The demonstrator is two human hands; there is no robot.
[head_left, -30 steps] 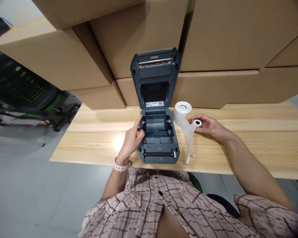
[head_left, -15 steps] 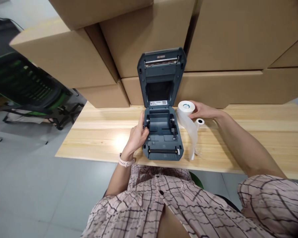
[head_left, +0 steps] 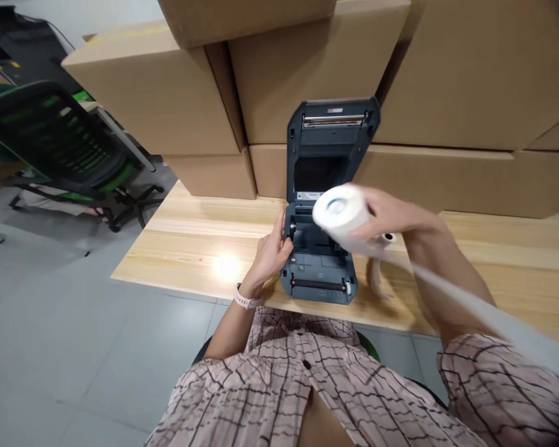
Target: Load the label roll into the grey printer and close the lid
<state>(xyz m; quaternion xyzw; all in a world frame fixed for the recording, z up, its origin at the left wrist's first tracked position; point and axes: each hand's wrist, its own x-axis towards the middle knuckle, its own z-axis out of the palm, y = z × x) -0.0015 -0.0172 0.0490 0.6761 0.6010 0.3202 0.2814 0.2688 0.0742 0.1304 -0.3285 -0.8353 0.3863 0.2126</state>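
Note:
A dark grey label printer [head_left: 323,267] stands on the wooden table with its lid [head_left: 330,146] raised. My left hand [head_left: 272,251] grips the printer's left side, thumb over the edge of the bay. In my right hand [head_left: 391,214] is a large white label roll [head_left: 338,211], held in the air over the right part of the printer's bay and hiding it. A loose strip of the roll [head_left: 475,304] trails off to the lower right, blurred. A smaller white roll [head_left: 389,238] with a dark core is partly hidden behind my right hand.
Stacked cardboard boxes [head_left: 447,81] line the back of the wooden table [head_left: 190,248]. An office chair [head_left: 69,143] with green trim is off to the left on the grey floor. The table's front edge runs close to my lap.
My right hand has lifted the label roll off the table and brought it left over the printer, its loose strip swinging out rightward. My left hand stays on the printer. The view has shifted slightly.

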